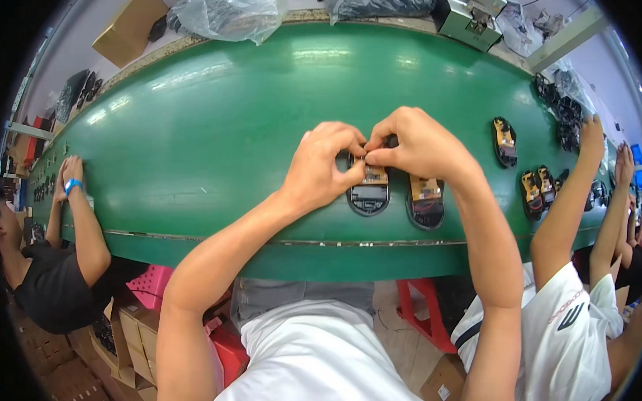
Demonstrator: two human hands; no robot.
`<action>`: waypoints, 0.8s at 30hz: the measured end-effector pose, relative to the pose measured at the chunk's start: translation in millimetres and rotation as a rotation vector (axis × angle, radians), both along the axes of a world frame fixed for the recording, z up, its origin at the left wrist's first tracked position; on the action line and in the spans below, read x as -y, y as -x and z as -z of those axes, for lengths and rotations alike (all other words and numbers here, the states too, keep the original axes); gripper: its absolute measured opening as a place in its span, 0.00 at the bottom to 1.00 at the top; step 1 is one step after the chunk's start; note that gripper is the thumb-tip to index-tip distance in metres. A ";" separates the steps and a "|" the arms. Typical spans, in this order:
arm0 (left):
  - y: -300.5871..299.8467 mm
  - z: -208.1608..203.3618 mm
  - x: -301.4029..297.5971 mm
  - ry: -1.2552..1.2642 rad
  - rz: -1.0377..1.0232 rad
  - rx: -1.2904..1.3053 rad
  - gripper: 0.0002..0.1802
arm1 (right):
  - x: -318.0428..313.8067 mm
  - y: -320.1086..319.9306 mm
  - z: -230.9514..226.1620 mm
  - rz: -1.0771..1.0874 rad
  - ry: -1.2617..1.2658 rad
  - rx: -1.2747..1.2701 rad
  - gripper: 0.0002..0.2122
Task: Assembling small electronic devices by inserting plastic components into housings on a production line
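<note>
An open computer mouse [368, 200] with a black shell and an orange-brown circuit board lies on the green work surface in front of me. My left hand [318, 161] grips its far left side, thumb along the edge and fingers curled by the top. From the right, my right hand [414, 144] pinches thumb and index finger together over the board's far end. Whatever is between those fingertips is too small and hidden to name. A second open mouse [426, 205] lies just to the right, beneath my right wrist, partly covered by it.
More open mice, one [505, 142] alone and another [531, 195] in a group, lie to the right near a co-worker's arm [568, 190]. Another person's hands [70, 175] rest at the left. Plastic bags [232, 10] and a pale metal device [472, 19] line the far edge.
</note>
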State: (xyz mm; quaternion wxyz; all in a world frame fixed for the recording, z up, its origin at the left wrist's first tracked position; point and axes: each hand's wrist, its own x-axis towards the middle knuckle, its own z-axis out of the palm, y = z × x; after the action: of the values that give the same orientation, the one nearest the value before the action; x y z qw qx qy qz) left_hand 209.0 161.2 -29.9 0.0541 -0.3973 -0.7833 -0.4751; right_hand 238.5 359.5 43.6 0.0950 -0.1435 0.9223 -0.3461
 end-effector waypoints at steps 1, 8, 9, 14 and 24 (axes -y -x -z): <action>-2.7 1.2 2.8 0.009 0.002 0.009 0.10 | 0.0 -0.8 3.6 0.060 0.015 0.079 0.10; -8.1 1.6 6.6 0.027 -0.011 0.031 0.09 | 3.9 -32.5 21.1 0.287 0.239 0.084 0.10; -6.0 1.4 6.6 0.023 0.005 0.019 0.09 | 3.8 -31.6 21.7 0.279 0.234 0.092 0.10; -6.1 3.1 5.8 0.012 0.007 0.015 0.09 | 2.3 -28.9 21.0 0.191 0.186 -0.065 0.10; -10.2 2.4 2.5 0.015 -0.012 0.036 0.09 | 4.0 -16.8 3.9 0.074 -0.055 -0.154 0.08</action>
State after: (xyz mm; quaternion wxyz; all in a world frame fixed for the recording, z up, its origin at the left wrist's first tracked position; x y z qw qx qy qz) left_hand 219.2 158.7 -32.3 0.0398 -0.3844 -0.7899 -0.4761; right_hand 255.3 355.5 39.7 0.0148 -0.1330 0.9407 -0.3119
